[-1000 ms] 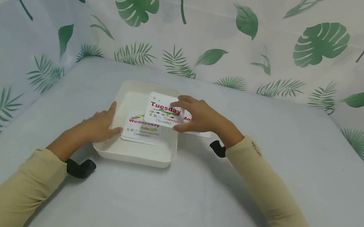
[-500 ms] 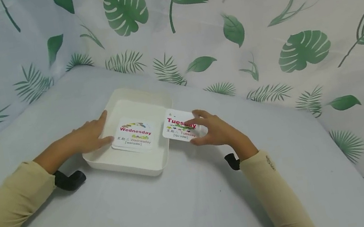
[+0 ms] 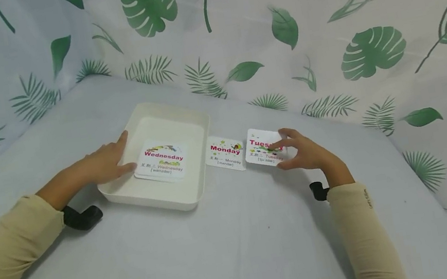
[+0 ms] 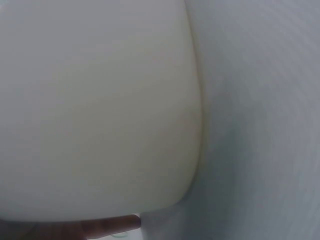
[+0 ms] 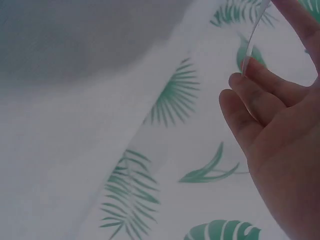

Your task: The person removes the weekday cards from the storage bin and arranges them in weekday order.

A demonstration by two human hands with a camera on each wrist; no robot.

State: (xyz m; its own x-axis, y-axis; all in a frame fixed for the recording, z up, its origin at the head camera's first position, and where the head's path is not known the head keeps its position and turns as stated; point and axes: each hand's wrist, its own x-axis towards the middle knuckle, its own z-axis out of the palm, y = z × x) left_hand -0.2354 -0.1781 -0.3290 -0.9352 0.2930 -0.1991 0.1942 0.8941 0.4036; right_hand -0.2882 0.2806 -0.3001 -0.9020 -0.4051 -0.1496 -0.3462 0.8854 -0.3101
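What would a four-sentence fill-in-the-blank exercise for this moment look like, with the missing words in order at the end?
1. The pinched card, in the right hand, reads ____.
2. The tray card, lying inside the tray, reads ____.
3. The middle card, lying on the table, reads ____.
4. The other hand, at the tray's edge, is the person's ____ one.

Missing words: Tuesday; Wednesday; Monday; left.
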